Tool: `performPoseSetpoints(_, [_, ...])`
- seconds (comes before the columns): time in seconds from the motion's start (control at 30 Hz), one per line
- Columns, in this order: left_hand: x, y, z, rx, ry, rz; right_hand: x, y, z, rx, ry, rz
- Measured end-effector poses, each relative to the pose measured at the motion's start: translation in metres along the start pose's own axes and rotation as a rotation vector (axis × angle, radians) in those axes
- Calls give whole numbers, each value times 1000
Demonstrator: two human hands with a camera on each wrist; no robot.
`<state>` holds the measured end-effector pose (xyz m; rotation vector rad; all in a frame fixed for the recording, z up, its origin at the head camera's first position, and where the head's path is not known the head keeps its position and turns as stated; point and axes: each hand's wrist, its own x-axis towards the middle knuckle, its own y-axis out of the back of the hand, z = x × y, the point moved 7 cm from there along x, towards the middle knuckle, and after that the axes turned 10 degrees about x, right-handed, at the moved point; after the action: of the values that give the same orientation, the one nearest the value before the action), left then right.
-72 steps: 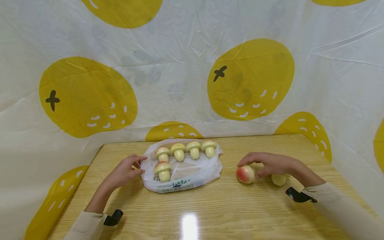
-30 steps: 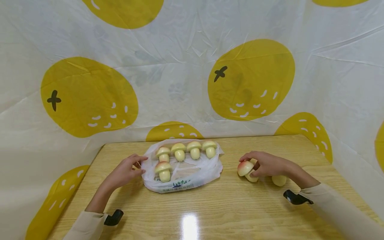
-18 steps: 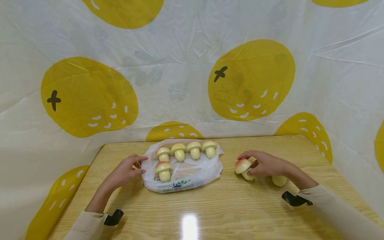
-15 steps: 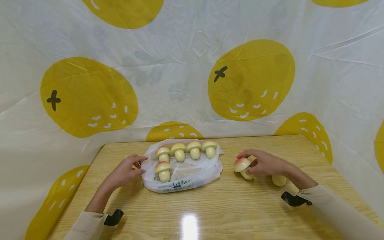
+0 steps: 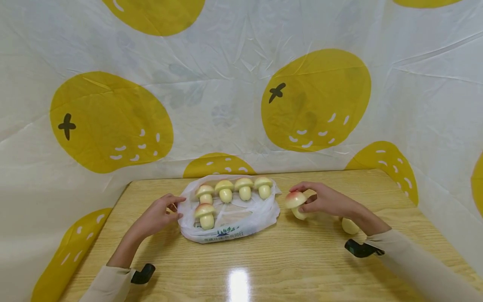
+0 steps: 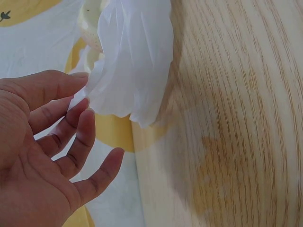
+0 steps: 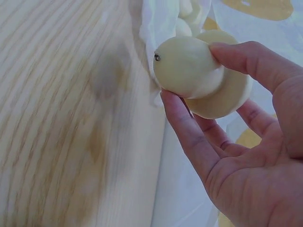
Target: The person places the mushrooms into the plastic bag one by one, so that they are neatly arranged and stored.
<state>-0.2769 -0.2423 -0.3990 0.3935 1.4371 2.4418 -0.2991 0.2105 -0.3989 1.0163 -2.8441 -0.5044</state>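
Note:
My right hand holds an artificial mushroom with a red-tinged, cream cap, thumb and fingers round its pale stem. In the right wrist view this mushroom shows its stem base with a small dark metal spot, cap side toward the palm. The mushroom is tilted just right of a white plastic bag. My left hand pinches the bag's left edge; in the left wrist view, thumb and fingertips meet at the white film. On the bag lie several similar mushrooms, most in a back row, one in front.
Another pale mushroom lies on the wooden table, partly behind my right wrist. A white cloth printed with yellow fruit hangs behind and at the sides. Black wrist mounts sit at both cuffs.
My right hand has turned the mushroom from cap facing forward to cap up, and carried it left and up toward the bag. The left hand and the bag have stayed put.

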Motion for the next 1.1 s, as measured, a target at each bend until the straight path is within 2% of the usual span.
performPoseSetpoints(0.5, [1,1,1,13,4,-1,29,-15,-16,61,0,86])
performPoseSetpoints(0.8, [1,0,3,3,-2,-10,44,-27,-22,113,27,84])
performPoseSetpoints(1.1, [0,0,3,11,7,-11,58,-38,-24,106,41,92])
